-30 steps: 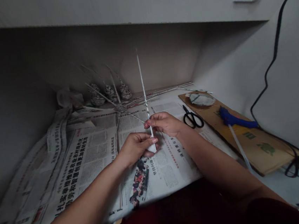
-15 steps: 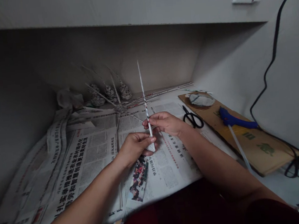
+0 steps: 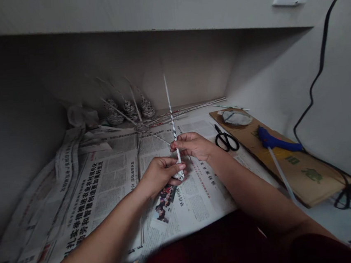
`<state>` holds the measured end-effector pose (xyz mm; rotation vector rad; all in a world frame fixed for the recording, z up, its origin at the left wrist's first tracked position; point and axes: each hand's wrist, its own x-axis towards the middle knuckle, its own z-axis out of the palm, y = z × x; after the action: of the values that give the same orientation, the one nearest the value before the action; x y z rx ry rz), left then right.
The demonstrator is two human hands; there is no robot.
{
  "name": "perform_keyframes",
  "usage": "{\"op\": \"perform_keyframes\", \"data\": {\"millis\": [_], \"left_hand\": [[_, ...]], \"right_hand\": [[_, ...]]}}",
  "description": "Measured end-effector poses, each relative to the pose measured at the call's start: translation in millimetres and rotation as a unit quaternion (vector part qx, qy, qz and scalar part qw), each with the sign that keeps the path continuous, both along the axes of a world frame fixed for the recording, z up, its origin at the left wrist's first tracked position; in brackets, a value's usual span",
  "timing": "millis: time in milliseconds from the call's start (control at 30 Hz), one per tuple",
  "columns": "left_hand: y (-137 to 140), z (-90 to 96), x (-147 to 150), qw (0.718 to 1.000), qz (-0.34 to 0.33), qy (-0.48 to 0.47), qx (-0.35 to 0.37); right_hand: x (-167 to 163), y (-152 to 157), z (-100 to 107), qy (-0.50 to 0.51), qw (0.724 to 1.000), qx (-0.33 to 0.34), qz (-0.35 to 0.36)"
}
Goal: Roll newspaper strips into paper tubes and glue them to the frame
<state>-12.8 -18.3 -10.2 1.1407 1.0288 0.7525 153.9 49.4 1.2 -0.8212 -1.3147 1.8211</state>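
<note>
A thin, tapering tube of rolled newspaper (image 3: 172,117) stands almost upright between my two hands. Its wider lower end, a loose strip of printed paper, is pinched in my left hand (image 3: 161,172), thumb on top. Slightly higher up, my right hand (image 3: 194,145) grips the same tube between thumb and fingers. Below my left hand lies a newspaper piece with a colour photo (image 3: 165,204); where it joins the tube, if it does, I cannot tell. Behind my hands, several paper rods spread out from a round woven centre (image 3: 142,127).
Newspaper sheets (image 3: 101,196) cover the table. Black-handled scissors (image 3: 226,140) lie right of my hands. A blue glue gun (image 3: 277,141) and a pale flat pad (image 3: 236,117) rest on cardboard (image 3: 307,176). Woven paper cones (image 3: 146,106) stand at the back, under a low overhang (image 3: 139,11).
The paper tube has turned, its printed markings now lying differently, and its tip has shifted slightly right. Both hands stay nearly in place, still gripping it. The photo piece below has shifted.
</note>
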Motion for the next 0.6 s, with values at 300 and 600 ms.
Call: {"op": "perform_keyframes", "data": {"millis": [300,600], "left_hand": [[-0.2,0.9,-0.6,1.0,-0.008,-0.002,0.011],[-0.4,1.1,1.0,1.0,-0.001,0.003,0.005]], "right_hand": [[1.1,1.1,-1.1,-0.024,0.999,0.017,0.014],[0.5,0.2,0.7,-0.029,0.999,0.022,0.005]]}}
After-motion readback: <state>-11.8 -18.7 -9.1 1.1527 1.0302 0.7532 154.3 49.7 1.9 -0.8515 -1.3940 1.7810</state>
